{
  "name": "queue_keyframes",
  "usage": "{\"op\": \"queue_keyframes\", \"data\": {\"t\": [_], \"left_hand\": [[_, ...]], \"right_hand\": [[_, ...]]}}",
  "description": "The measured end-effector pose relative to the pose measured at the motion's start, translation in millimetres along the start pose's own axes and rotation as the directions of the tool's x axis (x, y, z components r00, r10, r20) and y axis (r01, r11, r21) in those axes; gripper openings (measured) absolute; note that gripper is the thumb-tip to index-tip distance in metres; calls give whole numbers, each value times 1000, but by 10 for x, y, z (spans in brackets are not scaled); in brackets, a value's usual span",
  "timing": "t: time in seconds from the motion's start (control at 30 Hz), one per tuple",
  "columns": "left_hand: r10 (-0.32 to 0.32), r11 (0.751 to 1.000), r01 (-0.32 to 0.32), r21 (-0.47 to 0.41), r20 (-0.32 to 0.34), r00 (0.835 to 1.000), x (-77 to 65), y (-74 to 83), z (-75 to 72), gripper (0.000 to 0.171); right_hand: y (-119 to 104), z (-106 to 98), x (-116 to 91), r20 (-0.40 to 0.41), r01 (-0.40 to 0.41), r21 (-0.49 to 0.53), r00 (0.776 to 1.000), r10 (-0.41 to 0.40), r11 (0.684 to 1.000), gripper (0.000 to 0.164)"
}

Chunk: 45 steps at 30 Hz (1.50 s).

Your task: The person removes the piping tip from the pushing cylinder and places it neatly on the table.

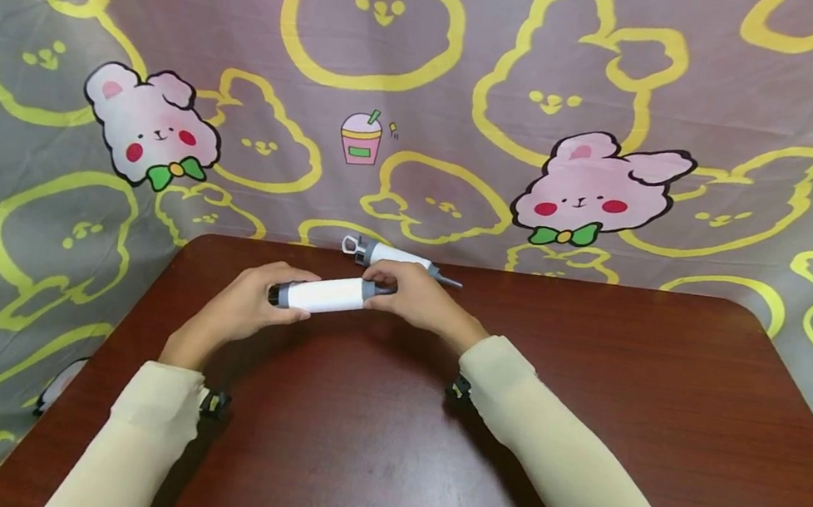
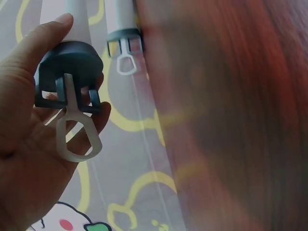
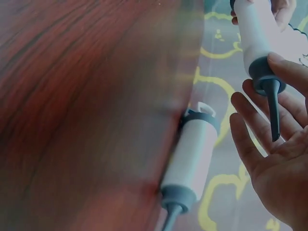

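Fingers of the left hand [image 1: 244, 302] gripped a white nozzle-tipped syringe [image 1: 330, 295] by its rear cap [image 2: 72, 57], just left of centre in the head view; the right hand [image 1: 413, 293] pinched its grey collar [image 3: 262, 70]. It lay between both hands, neither nearer. Its long axis ran nearly crosswise, rising slightly rightward, nozzle [image 3: 273, 110] to the right, pull ring [image 2: 74, 117] leftward. Another syringe [image 1: 394, 256] lay just above.

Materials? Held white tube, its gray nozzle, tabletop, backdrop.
Held white tube: likely plastic, smooth satin; evenly colored, rigid-looking wall.
Gray nozzle: probably molded plastic, low sheen; uniform color, smooth taper.
Tabletop: wood or wood-look laminate, semi-gloss; dark grain streaks, blurred light reflection.
Backdrop: apparently printed fabric, mostly matte; soft creases, though thin plastic sheeting is possible.
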<state>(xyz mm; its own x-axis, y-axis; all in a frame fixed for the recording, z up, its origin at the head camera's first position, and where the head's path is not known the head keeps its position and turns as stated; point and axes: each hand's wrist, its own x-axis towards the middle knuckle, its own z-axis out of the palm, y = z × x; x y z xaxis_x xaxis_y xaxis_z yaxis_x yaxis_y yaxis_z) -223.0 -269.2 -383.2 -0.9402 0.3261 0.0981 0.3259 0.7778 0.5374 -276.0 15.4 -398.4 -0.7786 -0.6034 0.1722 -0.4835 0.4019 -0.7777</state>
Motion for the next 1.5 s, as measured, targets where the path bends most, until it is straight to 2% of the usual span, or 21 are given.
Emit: {"op": "queue_keyframes", "data": {"t": [0.27, 0.4, 0.57, 0.93, 1.17, 1.37, 1.5], "left_hand": [[90, 995, -91, -38, -24, 996, 40, 268, 41, 54], [130, 990, -131, -58, -28, 991, 76, 414, 82, 54], [181, 980, -185, -80, -46, 982, 147, 576, 170, 53], [254, 961, -260, -95, -72, 965, 289, 878, 382, 50], [339, 937, -344, -56, -84, 937, 372, 1030, 458, 49], [372, 927, -376, -17, -96, 923, 395, 1120, 501, 51], [404, 913, -408, -7, -108, 908, 413, 1172, 530, 50]], "right_hand": [[-73, -282, -243, -44, 5, 11, 999, -4, 1000, 33], [-41, -405, -387, -54, -32, 59, 998, 35, 998, 33], [3, -550, -571, -82, -66, 108, 994, 75, 992, 31], [42, -852, -937, -135, -64, 85, 988, 75, 994, 29], [74, -983, -1148, -160, -118, 85, 978, 131, 989, 30], [126, -1023, -1270, -163, -124, 97, 977, 139, 988, 33], [148, -1038, -1345, -173, -123, 105, 975, 140, 987, 34]]}}
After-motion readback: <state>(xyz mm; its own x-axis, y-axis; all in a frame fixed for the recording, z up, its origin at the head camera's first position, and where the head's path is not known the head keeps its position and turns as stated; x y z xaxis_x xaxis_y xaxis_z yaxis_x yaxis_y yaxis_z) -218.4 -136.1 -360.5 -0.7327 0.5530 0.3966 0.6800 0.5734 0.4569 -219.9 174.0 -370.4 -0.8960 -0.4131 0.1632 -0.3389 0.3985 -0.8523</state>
